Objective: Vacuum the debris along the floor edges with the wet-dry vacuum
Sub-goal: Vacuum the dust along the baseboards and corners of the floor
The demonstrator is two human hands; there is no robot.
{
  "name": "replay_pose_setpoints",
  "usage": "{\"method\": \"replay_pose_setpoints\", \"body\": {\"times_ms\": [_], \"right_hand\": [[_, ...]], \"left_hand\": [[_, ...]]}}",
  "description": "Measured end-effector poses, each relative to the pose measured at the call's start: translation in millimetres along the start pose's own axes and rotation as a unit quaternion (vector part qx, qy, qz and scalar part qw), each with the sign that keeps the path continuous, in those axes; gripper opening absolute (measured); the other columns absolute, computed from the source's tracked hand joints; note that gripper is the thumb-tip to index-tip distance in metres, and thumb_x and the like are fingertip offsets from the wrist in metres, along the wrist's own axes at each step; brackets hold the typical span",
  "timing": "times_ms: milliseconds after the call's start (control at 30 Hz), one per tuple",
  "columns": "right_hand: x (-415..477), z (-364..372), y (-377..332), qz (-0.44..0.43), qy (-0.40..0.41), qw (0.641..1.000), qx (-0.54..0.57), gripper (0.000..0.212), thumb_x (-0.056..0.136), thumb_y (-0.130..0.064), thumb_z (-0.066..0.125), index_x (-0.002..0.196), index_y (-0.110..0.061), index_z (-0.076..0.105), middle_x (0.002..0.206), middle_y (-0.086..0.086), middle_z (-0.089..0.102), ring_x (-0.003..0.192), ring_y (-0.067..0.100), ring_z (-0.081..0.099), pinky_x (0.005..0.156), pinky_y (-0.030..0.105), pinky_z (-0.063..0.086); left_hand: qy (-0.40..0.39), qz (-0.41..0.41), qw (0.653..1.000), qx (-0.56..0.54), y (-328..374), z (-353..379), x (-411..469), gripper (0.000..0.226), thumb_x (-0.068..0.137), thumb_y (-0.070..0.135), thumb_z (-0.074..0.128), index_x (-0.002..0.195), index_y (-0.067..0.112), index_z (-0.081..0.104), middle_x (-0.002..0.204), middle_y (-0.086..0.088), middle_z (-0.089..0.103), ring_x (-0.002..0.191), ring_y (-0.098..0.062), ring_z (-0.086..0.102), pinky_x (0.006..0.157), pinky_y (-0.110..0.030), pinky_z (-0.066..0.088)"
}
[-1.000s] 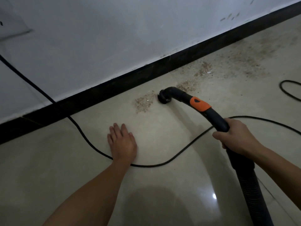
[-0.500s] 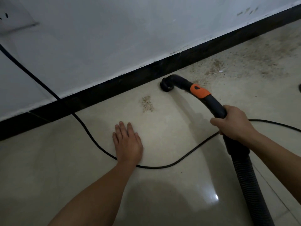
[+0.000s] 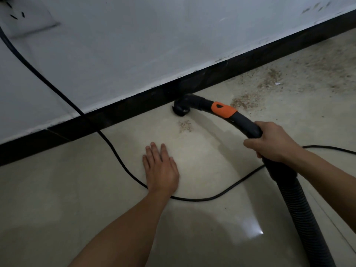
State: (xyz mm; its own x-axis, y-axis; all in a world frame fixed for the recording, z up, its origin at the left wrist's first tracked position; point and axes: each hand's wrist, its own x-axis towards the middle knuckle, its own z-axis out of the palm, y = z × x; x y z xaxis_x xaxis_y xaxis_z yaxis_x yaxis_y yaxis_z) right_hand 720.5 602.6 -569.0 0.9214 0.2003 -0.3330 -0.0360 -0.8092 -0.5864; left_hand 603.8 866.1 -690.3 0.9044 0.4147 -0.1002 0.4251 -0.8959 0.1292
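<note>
My right hand [image 3: 269, 142] grips the black vacuum hose handle [image 3: 244, 124] just behind its orange collar [image 3: 223, 109]. The round black nozzle [image 3: 180, 108] sits on the tiled floor right against the dark baseboard [image 3: 134, 108]. A small patch of brownish debris [image 3: 185, 126] lies just in front of the nozzle. More debris [image 3: 246, 100] spreads along the wall to the right, up to the far right corner. My left hand [image 3: 160, 170] rests flat on the floor, fingers straight, left of the hose. The ribbed hose [image 3: 300, 214] runs down to the lower right.
A black power cord [image 3: 115, 157] drops from the wall outlet [image 3: 23, 18] at the top left, runs under my left wrist and curves off to the right edge. The white wall stands above the baseboard. Glossy beige tiles [image 3: 57, 209] fill the foreground.
The nozzle has moved away from me to the baseboard. The debris patch by the nozzle has shrunk to a small remnant. My left hand stays flat on the floor.
</note>
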Motion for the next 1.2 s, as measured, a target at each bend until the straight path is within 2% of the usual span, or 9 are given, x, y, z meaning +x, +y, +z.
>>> {"method": "replay_pose_setpoints", "body": {"times_ms": [100, 233, 433, 567, 633, 833, 1000, 1133, 1200], "right_hand": [[-11, -16, 19, 0.028, 0.012, 1.000, 0.002, 0.014, 0.073, -0.013, 0.072, 0.080, -0.016, 0.060, 0.048, 0.005, 0.064, 0.038, 0.014, 0.061, 0.047, 0.026, 0.044], [-39, -27, 39, 0.036, -0.039, 0.999, -0.007, 0.013, 0.075, -0.012, 0.071, 0.081, -0.015, 0.061, 0.049, 0.009, 0.064, 0.039, 0.019, 0.060, 0.045, 0.027, 0.045], [-67, -11, 44, 0.026, -0.008, 1.000, 0.000, 0.016, 0.072, -0.012, 0.072, 0.078, -0.019, 0.058, 0.048, 0.002, 0.063, 0.037, 0.014, 0.060, 0.039, 0.023, 0.042], [-60, 6, 34, 0.031, 0.028, 0.999, 0.013, 0.019, 0.073, -0.016, 0.073, 0.080, -0.021, 0.057, 0.054, 0.003, 0.063, 0.038, 0.014, 0.061, 0.042, 0.023, 0.042], [-52, 13, 23, 0.015, 0.004, 1.000, 0.006, 0.019, 0.072, -0.018, 0.072, 0.081, -0.022, 0.056, 0.058, 0.003, 0.064, 0.039, 0.013, 0.062, 0.042, 0.023, 0.043], [-42, 17, 2, -0.016, 0.008, 0.999, -0.043, 0.018, 0.073, -0.025, 0.070, 0.082, -0.023, 0.054, 0.068, 0.004, 0.064, 0.055, 0.022, 0.065, 0.058, 0.042, 0.058], [-71, 11, 27, -0.001, -0.048, 0.998, -0.027, 0.017, 0.073, -0.021, 0.072, 0.078, -0.023, 0.056, 0.057, 0.003, 0.062, 0.041, 0.015, 0.062, 0.042, 0.034, 0.051], [-63, -11, 53, 0.052, 0.047, 0.998, 0.002, 0.017, 0.074, -0.015, 0.074, 0.078, -0.019, 0.058, 0.050, 0.000, 0.063, 0.038, 0.012, 0.061, 0.044, 0.025, 0.043], [-43, -22, 58, 0.087, 0.107, 0.990, 0.027, 0.015, 0.076, -0.018, 0.073, 0.082, -0.018, 0.059, 0.056, 0.004, 0.066, 0.041, 0.012, 0.063, 0.048, 0.025, 0.044]], "left_hand": [[-0.003, 0.003, 1.000, 0.004, 0, 1, 1, 0.057, 0.100, 0.036, 0.017, 0.153, 0.013, 0.012, 0.160, -0.018, 0.002, 0.147, -0.032, -0.001, 0.119, -0.047, 0.000], [-0.004, 0.003, 1.000, 0.001, -1, 0, 1, 0.058, 0.101, 0.036, 0.017, 0.153, 0.013, 0.011, 0.160, -0.018, 0.002, 0.147, -0.032, -0.002, 0.120, -0.047, 0.000], [-0.009, 0.013, 1.000, -0.001, -3, -4, 0, 0.058, 0.101, 0.037, 0.018, 0.153, 0.013, 0.013, 0.160, -0.018, 0.005, 0.148, -0.032, 0.001, 0.120, -0.046, 0.002], [-0.010, 0.026, 1.000, 0.014, -7, -7, -3, 0.057, 0.101, 0.037, 0.019, 0.153, 0.014, 0.016, 0.160, -0.017, 0.009, 0.148, -0.031, 0.004, 0.119, -0.045, 0.006], [-0.012, 0.028, 0.999, 0.021, -10, -9, -7, 0.056, 0.102, 0.037, 0.020, 0.153, 0.014, 0.015, 0.160, -0.016, 0.009, 0.148, -0.030, 0.005, 0.119, -0.044, 0.006], [-0.019, 0.038, 0.998, 0.035, -16, -10, -10, 0.057, 0.102, 0.038, 0.017, 0.154, 0.016, 0.011, 0.161, -0.014, 0.005, 0.148, -0.028, 0.002, 0.120, -0.043, 0.005], [-0.015, 0.039, 0.999, 0.031, -15, -9, -10, 0.057, 0.102, 0.038, 0.016, 0.154, 0.015, 0.011, 0.161, -0.014, 0.005, 0.148, -0.029, 0.001, 0.120, -0.043, 0.005], [-0.013, 0.032, 0.999, 0.034, -11, -11, -11, 0.056, 0.102, 0.035, 0.019, 0.154, 0.014, 0.012, 0.161, -0.015, 0.006, 0.148, -0.029, 0.003, 0.120, -0.043, 0.006], [-0.017, 0.029, 0.999, 0.032, -9, -13, -12, 0.056, 0.102, 0.034, 0.020, 0.154, 0.014, 0.012, 0.160, -0.016, 0.006, 0.148, -0.030, 0.004, 0.119, -0.044, 0.007]]}}
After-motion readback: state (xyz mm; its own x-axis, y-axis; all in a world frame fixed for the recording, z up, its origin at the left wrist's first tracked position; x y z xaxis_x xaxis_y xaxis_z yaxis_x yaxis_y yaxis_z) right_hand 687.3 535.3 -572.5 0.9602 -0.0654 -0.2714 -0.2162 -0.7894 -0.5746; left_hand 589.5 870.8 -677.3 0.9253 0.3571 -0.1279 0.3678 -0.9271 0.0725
